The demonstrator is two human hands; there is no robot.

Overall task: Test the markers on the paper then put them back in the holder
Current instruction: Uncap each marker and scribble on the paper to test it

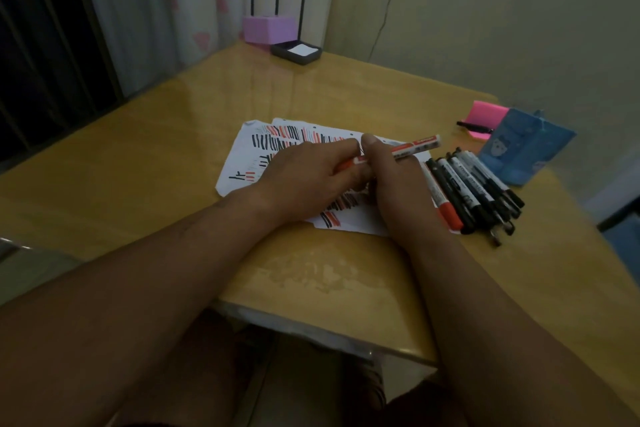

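Note:
Both hands hold one red-and-white marker over the white paper, which is covered in black and red strokes. My left hand grips the marker's left end, which looks like its cap. My right hand grips the barrel, thumb on top; the barrel's far end sticks out to the upper right. A row of several markers, mostly black with one red-capped, lies on the table just right of the paper. The blue holder stands beyond them at the right edge.
A pink sticky-note pad with a black marker on it lies behind the holder. A purple box and a dark tray sit at the far table corner. The yellow table's near edge is just under my forearms.

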